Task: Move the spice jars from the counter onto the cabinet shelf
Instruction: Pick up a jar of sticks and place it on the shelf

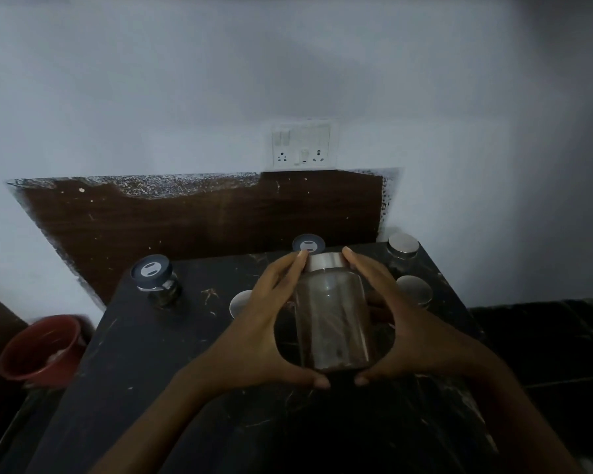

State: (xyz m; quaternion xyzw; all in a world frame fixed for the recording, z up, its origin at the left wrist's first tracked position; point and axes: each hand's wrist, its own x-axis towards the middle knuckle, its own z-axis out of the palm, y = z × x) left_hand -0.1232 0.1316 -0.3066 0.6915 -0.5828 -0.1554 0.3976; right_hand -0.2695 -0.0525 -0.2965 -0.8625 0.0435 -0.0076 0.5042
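Observation:
A clear glass jar [332, 319] with a silver lid is held above the dark counter [144, 364], tilted with its lid away from me. My left hand [264, 323] grips its left side and my right hand [401, 323] grips its right side, thumbs under the base and fingertips at the lid. On the counter stand other jars: a grey-lidded jar [156, 280] at the left, a grey-lidded jar [308, 243] behind the held one, silver-lidded jars at the right back [403, 249], right [415, 291] and one partly hidden behind my left hand [240, 304]. No cabinet shelf is in view.
A red bucket [38, 350] sits low to the left of the counter. A brown wooden panel [192, 224] and a white wall with a switch and socket plate [302, 145] stand behind. A dark surface [541, 340] lies to the right.

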